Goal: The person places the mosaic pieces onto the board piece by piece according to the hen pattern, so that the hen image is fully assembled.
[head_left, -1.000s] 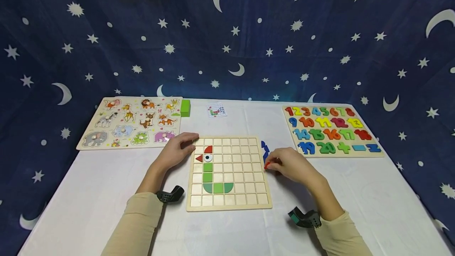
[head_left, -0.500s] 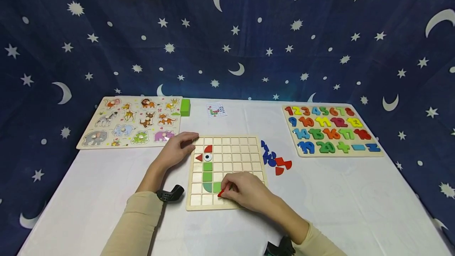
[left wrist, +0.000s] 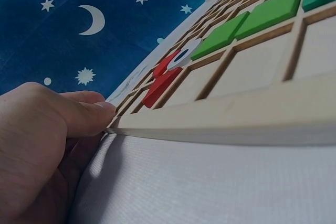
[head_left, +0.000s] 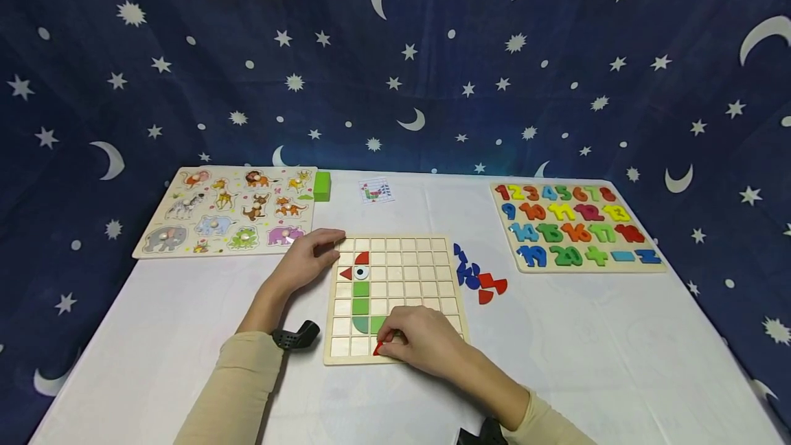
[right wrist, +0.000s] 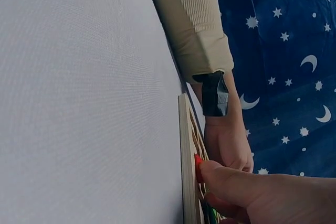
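A wooden grid board [head_left: 426, 270] lies on the white table, holding red, green and white eye-marked pieces. At its far left corner my left hand [head_left: 301, 268] grips the frame between thumb and fingers, as the left wrist view also shows. Over the board's near part, my right hand [head_left: 426, 340] pinches a small red piece [head_left: 377, 348] between thumb and fingertips at a bottom-row cell. That piece's full outline is covered by the fingers. In the right wrist view the red piece [right wrist: 198, 168] touches or nearly touches the board. My right hand hides some cells.
Loose blue pieces [head_left: 472, 281] and red pieces [head_left: 486, 297] lie right of the board. An animal peg puzzle [head_left: 207, 246] and green block [head_left: 322, 186] stand back left, a picture card [head_left: 375, 191] behind, a number puzzle [head_left: 513, 242] back right.
My right hand has carried the red piece from the loose pile onto the board, then slightly nearer to the front edge. My left hand has stayed at the corner.
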Demonstrator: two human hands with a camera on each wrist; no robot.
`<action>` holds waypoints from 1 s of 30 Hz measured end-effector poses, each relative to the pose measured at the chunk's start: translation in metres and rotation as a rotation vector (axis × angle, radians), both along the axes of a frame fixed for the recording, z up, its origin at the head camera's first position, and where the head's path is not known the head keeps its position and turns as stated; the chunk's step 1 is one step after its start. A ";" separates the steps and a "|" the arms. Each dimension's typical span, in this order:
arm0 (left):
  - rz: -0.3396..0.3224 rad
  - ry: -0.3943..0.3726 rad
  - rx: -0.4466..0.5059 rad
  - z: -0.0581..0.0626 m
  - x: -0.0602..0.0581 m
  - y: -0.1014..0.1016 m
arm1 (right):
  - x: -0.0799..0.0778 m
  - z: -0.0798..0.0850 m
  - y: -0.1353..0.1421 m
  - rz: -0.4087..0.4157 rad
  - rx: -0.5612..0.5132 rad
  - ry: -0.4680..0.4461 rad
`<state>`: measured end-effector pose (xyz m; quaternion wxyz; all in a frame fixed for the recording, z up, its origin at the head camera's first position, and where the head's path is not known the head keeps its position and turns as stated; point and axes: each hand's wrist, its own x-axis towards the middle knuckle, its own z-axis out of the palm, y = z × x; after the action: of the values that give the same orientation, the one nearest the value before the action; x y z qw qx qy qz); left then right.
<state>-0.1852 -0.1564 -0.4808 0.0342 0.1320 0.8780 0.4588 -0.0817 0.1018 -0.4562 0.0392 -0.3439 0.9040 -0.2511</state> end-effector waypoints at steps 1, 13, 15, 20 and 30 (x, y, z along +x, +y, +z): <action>-0.002 0.005 0.000 0.000 0.000 0.000 | 0.000 0.001 0.000 0.005 0.009 0.015; -0.003 0.018 -0.003 -0.002 0.005 0.000 | 0.013 0.007 -0.001 0.132 0.233 0.422; -0.005 0.027 0.000 -0.002 0.004 0.000 | 0.014 0.007 -0.002 0.132 0.228 0.446; -0.002 0.035 0.001 -0.001 0.003 0.000 | 0.010 0.005 -0.001 0.121 0.192 0.429; 0.000 0.014 0.016 -0.001 0.002 0.001 | -0.002 0.024 0.014 0.073 0.229 0.318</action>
<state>-0.1830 -0.1557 -0.4818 0.0271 0.1355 0.8746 0.4648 -0.0834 0.1159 -0.4324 -0.0562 -0.4050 0.9084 -0.0876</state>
